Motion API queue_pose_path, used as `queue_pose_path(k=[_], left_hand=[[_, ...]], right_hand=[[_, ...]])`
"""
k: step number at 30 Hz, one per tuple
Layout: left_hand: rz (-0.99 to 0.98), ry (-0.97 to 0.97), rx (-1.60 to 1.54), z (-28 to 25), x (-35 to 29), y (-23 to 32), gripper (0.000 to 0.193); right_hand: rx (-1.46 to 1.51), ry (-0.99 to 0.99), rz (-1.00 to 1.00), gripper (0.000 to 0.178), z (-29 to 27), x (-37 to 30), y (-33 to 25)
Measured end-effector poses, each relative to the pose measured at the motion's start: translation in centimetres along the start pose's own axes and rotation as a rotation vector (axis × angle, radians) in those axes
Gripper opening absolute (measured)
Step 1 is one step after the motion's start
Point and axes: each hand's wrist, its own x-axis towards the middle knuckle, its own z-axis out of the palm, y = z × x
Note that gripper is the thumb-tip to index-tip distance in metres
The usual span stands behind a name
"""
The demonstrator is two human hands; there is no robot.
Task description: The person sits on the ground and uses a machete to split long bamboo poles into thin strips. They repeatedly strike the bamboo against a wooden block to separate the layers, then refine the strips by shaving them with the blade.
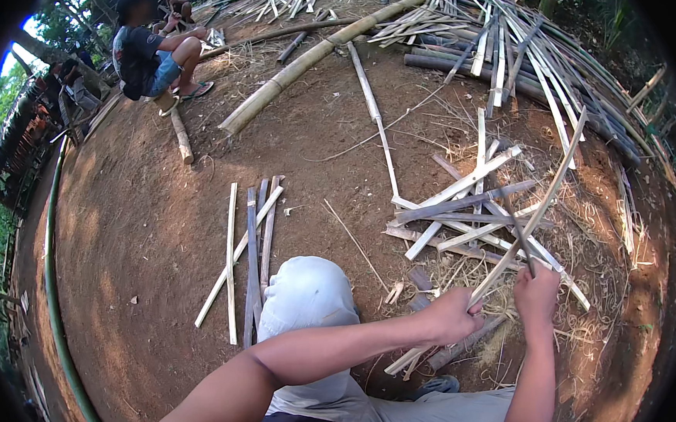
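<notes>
My left hand (454,316) is closed around a long, pale split-bamboo strip (554,182), which slants from beside my legs up to the far right. In my right hand (537,295) is a knife (519,235), its narrow dark blade pointing away from me. The blade lies against or crosses close to the strip; contact cannot be made out. Under and beyond both hands is a loose, crisscrossed heap of split bamboo pieces (461,203), some pale, some dark. Thin shavings (587,234) litter the ground around it. The knife's handle is hidden in my fist.
Several bamboo strips (233,264) lie left of my knee (308,290). A thick bamboo pole (321,61) rests farther off, near a seated person (154,56). Bamboo stacks (491,55) fill the far right. A long green pole (53,290) curves along the left.
</notes>
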Motion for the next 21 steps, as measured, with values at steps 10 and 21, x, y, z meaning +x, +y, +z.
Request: queue_pose_path(k=[10, 21], left_hand=[[-0.042, 0.056, 0.058, 0.3, -0.1, -0.4, 0.028], [-0.115, 0.002, 0.029, -0.1, -1.0, -0.5, 0.024]], right_hand=[[0.061, 0.022, -0.066, 0.006, 3.5, 0.1, 2.2], [0.073, 0.035, 0.002, 0.010, 2.5, 0.0, 1.2]])
